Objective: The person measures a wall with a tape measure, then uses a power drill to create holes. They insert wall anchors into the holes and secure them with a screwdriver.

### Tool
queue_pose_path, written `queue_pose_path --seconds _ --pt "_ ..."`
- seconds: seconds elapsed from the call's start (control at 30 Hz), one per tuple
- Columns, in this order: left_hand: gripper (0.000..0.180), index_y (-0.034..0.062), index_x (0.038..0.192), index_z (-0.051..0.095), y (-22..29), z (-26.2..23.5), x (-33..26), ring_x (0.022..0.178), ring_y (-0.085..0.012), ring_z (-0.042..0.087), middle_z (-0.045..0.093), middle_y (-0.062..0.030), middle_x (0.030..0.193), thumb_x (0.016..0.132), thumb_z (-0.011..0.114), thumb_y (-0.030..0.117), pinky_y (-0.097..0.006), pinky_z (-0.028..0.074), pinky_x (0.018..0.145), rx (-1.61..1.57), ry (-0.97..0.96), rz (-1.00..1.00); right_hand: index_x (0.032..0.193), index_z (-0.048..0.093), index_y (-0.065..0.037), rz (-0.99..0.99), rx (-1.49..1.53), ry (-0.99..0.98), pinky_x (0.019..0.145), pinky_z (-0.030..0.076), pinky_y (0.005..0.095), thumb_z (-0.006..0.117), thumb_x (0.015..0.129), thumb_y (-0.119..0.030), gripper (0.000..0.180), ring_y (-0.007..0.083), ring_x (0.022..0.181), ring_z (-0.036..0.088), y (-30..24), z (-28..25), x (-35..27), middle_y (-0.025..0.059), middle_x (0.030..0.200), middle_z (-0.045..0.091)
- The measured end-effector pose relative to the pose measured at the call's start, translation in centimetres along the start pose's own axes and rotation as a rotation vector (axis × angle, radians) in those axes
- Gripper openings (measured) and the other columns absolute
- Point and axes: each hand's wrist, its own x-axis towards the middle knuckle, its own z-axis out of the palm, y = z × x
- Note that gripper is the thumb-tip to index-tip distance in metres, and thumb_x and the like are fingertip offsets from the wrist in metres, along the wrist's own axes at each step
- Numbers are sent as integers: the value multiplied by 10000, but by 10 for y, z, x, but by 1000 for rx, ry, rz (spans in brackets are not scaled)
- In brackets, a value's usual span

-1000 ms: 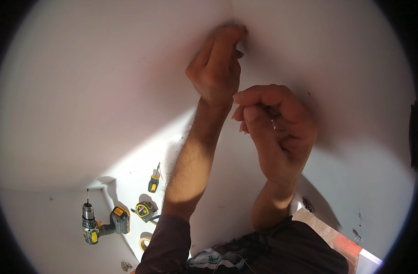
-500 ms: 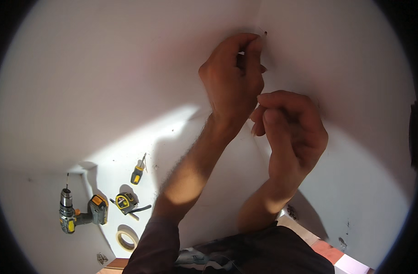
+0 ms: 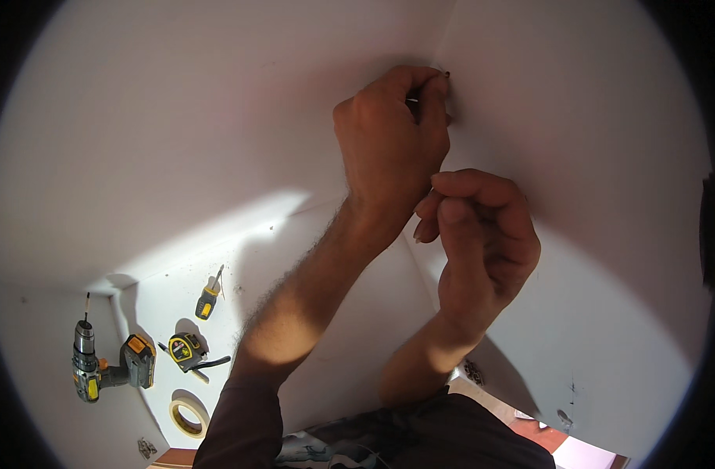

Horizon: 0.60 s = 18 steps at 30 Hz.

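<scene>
My left hand (image 3: 393, 133) reaches up to the corner where two white panels meet. Its thumb and index finger pinch together right by a small dark spot (image 3: 447, 75) on the right-hand panel; whatever lies between the fingertips is too small to make out. Lower and to the right, my right hand (image 3: 490, 238) hovers close to the left wrist, palm side showing. Its fingers are curled with the thumb drawn in toward them, and I cannot make out what they hold, if anything.
At lower left lie a cordless drill (image 3: 85, 363) with a bit fitted, a yellow-black screwdriver (image 3: 207, 303), a tape measure (image 3: 187, 352) over slim stick-like items, and a masking tape roll (image 3: 175, 414). Metal hinges (image 3: 146, 448) sit by the lower edge. White panels enclose the space.
My left fingertips have come up against the dark spot, from slightly beside it. My right hand keeps its curled pose near the left wrist. The tools have shifted left in the picture as the view turned.
</scene>
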Motion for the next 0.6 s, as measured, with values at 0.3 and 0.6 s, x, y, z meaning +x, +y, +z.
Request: queue_pose_path --seconds 0.3,0.6 --pt "168 34 998 800 -8 4 4 672 -153 766 785 -82 762 972 729 184 -285 579 613 166 57 179 1073 704 87 -15 -14 -13 666 507 227 623 972 79 129 109 782 679 -2 -2 1 115 913 734" --pt "147 37 1004 792 -16 8 4 675 -191 774 781 -92 777 968 724 162 -310 593 630 303 116 347 1066 713 76 -18 -31 -25 674 517 228 629 956 82 139 106 763 676 -1 -4 2 99 890 730"
